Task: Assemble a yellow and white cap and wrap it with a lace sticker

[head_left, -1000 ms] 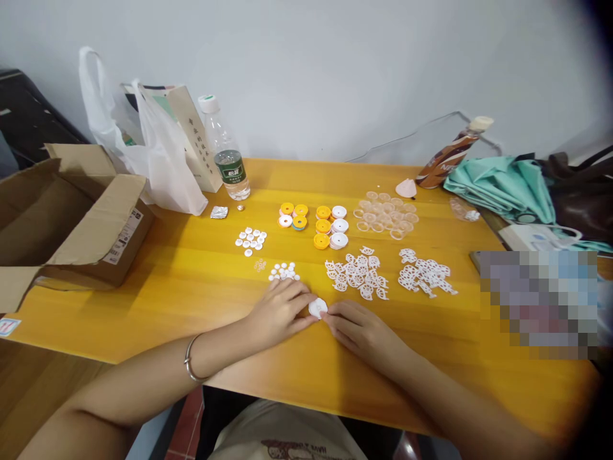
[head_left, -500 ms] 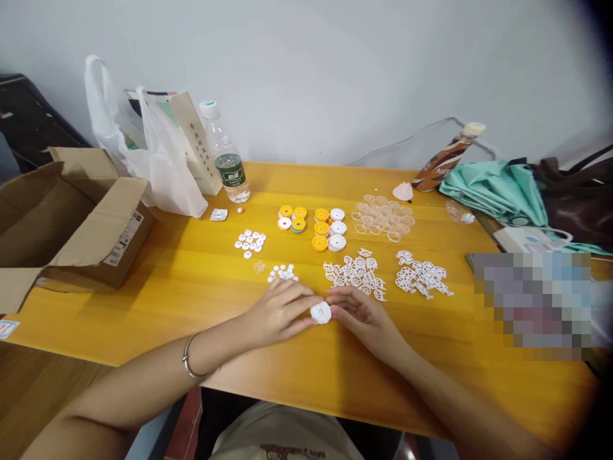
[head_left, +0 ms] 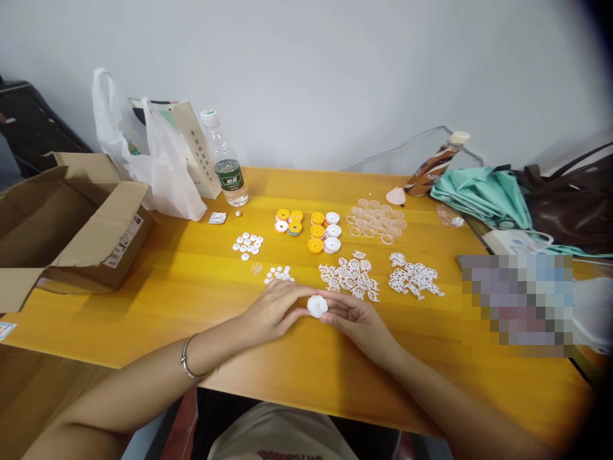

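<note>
Both my hands meet over the yellow wooden table (head_left: 158,287) and pinch a small white round plastic piece (head_left: 317,305) between their fingertips. My left hand (head_left: 272,312), with a silver bracelet on its wrist, grips the piece from the left. My right hand (head_left: 357,321) grips it from the right. Just beyond my hands lie a small group of white discs (head_left: 280,274) and a pile of white openwork plastic parts (head_left: 348,276).
Farther back sit yellow and white round caps (head_left: 316,230), clear rings (head_left: 378,222), more white discs (head_left: 248,243) and a second openwork pile (head_left: 414,279). An open cardboard box (head_left: 62,217), white plastic bag (head_left: 153,166), water bottle (head_left: 224,160), brown bottle (head_left: 433,166) and teal cloth (head_left: 481,191) edge the table.
My hands have lifted the white piece slightly and turned it between the fingertips; the right hand's fingers curled closer round it. The view has drifted a little to the right and down.
</note>
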Available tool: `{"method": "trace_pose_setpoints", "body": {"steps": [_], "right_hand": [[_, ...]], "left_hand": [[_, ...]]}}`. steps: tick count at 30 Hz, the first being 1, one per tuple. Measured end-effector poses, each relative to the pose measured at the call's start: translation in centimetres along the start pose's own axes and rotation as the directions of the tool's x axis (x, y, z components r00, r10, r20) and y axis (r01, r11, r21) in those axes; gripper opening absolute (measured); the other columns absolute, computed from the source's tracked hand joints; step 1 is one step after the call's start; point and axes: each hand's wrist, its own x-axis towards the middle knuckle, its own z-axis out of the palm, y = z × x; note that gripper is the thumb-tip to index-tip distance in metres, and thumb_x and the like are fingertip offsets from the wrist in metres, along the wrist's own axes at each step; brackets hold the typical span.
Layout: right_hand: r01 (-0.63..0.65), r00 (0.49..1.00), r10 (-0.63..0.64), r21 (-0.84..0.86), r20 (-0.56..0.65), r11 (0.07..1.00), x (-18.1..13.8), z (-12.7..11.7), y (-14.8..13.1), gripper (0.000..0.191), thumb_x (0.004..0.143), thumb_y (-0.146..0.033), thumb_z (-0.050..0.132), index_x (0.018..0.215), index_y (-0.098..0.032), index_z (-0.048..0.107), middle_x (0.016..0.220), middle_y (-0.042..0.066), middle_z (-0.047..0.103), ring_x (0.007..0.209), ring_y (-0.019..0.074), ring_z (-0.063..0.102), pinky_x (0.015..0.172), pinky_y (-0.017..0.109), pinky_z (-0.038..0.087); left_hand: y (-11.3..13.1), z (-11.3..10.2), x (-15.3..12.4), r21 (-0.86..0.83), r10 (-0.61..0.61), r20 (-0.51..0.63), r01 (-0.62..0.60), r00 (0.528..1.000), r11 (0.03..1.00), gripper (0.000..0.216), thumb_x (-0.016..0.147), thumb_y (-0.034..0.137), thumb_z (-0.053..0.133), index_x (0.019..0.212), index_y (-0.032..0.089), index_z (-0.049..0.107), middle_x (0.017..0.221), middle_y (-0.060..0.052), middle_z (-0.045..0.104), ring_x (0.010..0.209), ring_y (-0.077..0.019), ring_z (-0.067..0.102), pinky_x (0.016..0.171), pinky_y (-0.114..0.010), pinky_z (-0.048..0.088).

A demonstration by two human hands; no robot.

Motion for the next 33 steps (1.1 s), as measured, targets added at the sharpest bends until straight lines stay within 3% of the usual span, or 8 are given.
{"method": "trace_pose_setpoints", "body": {"steps": [8,14,19,22,24,26,28,33], "right_hand": [[0.008,0.974,-0.023,-0.068,-0.227,0.998,0.2,-0.6,0.2,0.036,0.069,-0.025,0.07,0.104,-0.025,0.066,0.094,0.002,0.072,0.087,0.0184,0.066,0.089,0.041,0.049],[0.026,0.969,-0.039,-0.056,-0.243,0.998,0.3,-0.6,0.1,0.037,0.067,-0.026,0.071,0.104,-0.025,0.066,0.094,0.002,0.072,0.086,0.0184,0.067,0.091,0.042,0.049],[0.036,0.969,-0.049,-0.058,-0.241,0.998,0.3,-0.6,-0.1,0.039,0.065,-0.027,0.073,0.104,-0.024,0.066,0.095,0.002,0.072,0.087,0.0196,0.067,0.091,0.043,0.049],[0.045,0.969,-0.054,-0.043,-0.241,0.998,0.2,-0.7,-0.4,0.041,0.064,-0.026,0.073,0.104,-0.024,0.066,0.096,0.002,0.071,0.088,0.0197,0.067,0.091,0.043,0.049],[0.049,0.969,-0.056,-0.035,-0.241,0.998,0.0,-0.8,-0.7,0.041,0.065,-0.025,0.073,0.105,-0.024,0.065,0.097,0.002,0.071,0.089,0.0193,0.067,0.091,0.042,0.049],[0.053,0.97,-0.06,-0.036,-0.237,0.998,-0.1,-0.7,-0.9,0.042,0.065,-0.024,0.072,0.106,-0.024,0.065,0.099,0.002,0.071,0.089,0.0193,0.067,0.091,0.042,0.05],[0.051,0.97,-0.061,-0.049,-0.236,0.997,-0.3,-0.6,-1.0,0.042,0.066,-0.024,0.072,0.106,-0.024,0.065,0.099,0.002,0.071,0.09,0.0198,0.067,0.091,0.042,0.05],[0.063,0.966,-0.087,-0.107,-0.242,0.992,-0.3,-0.2,-0.8,0.04,0.067,-0.023,0.07,0.106,-0.024,0.065,0.097,0.002,0.071,0.09,0.021,0.067,0.09,0.044,0.051]], "left_hand": [[-1.4,-1.4,3.1,0.131,-0.089,-0.088,0.1,0.992,0.986,0.023,0.089,0.022,0.044,0.11,0.017,0.053,0.102,-0.007,0.061,0.094,-0.0177,0.054,0.084,-0.035,0.044],[-4.0,-0.6,8.8,0.29,-0.149,-0.112,0.176,0.983,0.941,0.027,0.084,0.029,0.052,0.104,0.013,0.055,0.1,-0.01,0.06,0.098,-0.0235,0.054,0.086,-0.041,0.043],[-4.3,0.1,9.9,0.224,-0.21,-0.128,0.234,0.969,0.946,0.023,0.081,0.027,0.056,0.098,0.013,0.056,0.094,-0.01,0.063,0.09,-0.0225,0.057,0.082,-0.042,0.044],[-3.6,-1.1,8.8,-0.07,-0.26,-0.115,0.253,0.959,0.965,0.026,0.083,0.027,0.054,0.106,0.015,0.052,0.104,-0.011,0.062,0.093,-0.0189,0.059,0.081,-0.037,0.047],[-2.9,-2.3,7.5,-0.431,-0.311,-0.013,0.275,0.95,0.859,0.032,0.085,0.025,0.05,0.116,0.016,0.047,0.109,-0.012,0.061,0.095,-0.0171,0.06,0.08,-0.034,0.049],[-2.1,-3.2,6.0,-0.631,-0.305,0.115,0.307,0.945,0.713,0.037,0.087,0.021,0.047,0.124,0.019,0.042,0.112,-0.011,0.06,0.096,-0.0166,0.06,0.08,-0.032,0.05],[-1.5,-3.5,4.6,-0.698,-0.291,0.186,0.334,0.939,0.633,0.041,0.087,0.018,0.046,0.128,0.022,0.04,0.115,-0.011,0.059,0.097,-0.0166,0.061,0.08,-0.031,0.051],[-0.4,-2.1,2.9,-0.706,-0.321,0.182,0.351,0.929,0.615,0.034,0.085,0.019,0.051,0.119,0.022,0.052,0.119,-0.01,0.058,0.096,-0.0164,0.061,0.08,-0.031,0.052]]}}
